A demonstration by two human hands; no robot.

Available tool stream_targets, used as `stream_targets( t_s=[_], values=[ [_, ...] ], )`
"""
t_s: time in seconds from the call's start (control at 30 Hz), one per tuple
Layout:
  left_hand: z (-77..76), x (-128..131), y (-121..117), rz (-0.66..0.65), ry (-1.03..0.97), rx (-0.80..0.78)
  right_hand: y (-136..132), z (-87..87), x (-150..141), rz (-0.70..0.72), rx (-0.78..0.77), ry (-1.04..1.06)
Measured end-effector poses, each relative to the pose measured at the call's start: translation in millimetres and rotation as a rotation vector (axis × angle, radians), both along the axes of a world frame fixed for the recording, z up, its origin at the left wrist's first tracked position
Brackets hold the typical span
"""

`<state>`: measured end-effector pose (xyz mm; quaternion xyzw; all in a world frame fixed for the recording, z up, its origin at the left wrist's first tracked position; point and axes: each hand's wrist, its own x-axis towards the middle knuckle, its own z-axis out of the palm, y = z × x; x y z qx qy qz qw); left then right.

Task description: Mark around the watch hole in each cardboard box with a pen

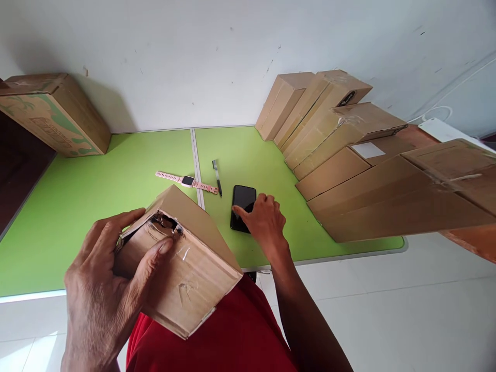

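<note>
My left hand grips a cardboard box by its end, held tilted above the near edge of the table. A ragged dark hole shows in the box, close to my thumb. On the green table a black smartphone lies face up, and my right hand has its thumb over the screen and its fingers curled at the phone's right side. Just beyond the box lie a pink-strapped smartwatch and a pen.
Several cardboard boxes stand in a row along the right of the green table. Another box with green print stands at the far left. A pale wall rises behind. A white device with a cable sits at right.
</note>
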<state>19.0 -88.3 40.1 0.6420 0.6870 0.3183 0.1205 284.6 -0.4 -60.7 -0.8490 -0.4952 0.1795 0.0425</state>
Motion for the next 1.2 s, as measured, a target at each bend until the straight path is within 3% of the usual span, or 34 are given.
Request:
stream_targets(
  t_s=[0.1,0.37,0.57,0.67,0.83,0.93,1.07,1.2],
  values=[
    [-2.7,-2,2,-0.035,0.016,0.018,-15,-13.3,-4,-0.024,-0.028,0.037],
    [-9.3,0,-1,-0.011,0.038,0.096,0,-28.6,8,-0.122,0.075,0.284],
    [-8.8,-2,3,-0.062,0.028,0.108,-16,-42.1,28,-0.218,0.219,0.787],
    [-8.0,-2,4,-0.047,0.044,0.111,-37,-37.5,34,-0.300,0.270,1.084],
    [-6.1,0,4,-0.060,0.083,0.120,-71,2.7,46,-0.432,0.450,1.634],
    [-6.7,5,6,-0.056,0.097,0.142,-81,41.3,42,-0.300,0.533,1.928],
    [-7.8,9,7,-0.080,0.125,0.190,-88,89.4,18,-0.017,0.421,2.163],
    [-7.2,9,4,-0.093,0.143,0.167,-98,113.5,-14,0.102,0.191,2.304]
  ],
)
